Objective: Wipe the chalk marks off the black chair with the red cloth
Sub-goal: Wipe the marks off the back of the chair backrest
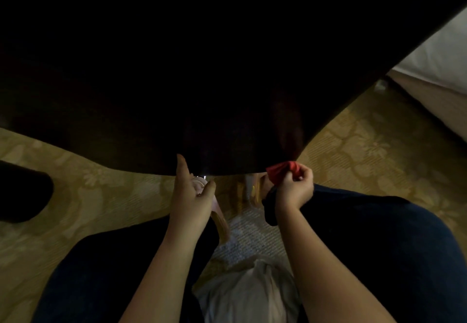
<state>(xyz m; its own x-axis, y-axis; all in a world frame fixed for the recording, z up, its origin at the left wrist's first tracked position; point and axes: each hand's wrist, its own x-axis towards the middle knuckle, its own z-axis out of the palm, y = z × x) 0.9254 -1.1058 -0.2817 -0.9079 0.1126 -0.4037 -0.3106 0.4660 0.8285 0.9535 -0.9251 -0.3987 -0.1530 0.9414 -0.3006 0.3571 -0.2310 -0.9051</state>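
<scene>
Cloth (281, 171): bunched at chair (202, 70) rim, 5 o'clock.
Right hand (294, 187): fingers curled, pinching cloth.
Left hand (189, 192): index straight on rim, 6 o'clock, holding nothing.
Progress: chalk unseen in dark; cannot tell.

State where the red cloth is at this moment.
Head view, right of centre: the red cloth is pinched in the right hand, at the near edge of the black chair.

We list: black chair (202, 70), matt dark surface, material unclear; red cloth (283, 170), soft crumpled fabric; floor (366, 151), woven carpet, matt, floral pattern; trousers (379, 234), dark cloth.
</scene>
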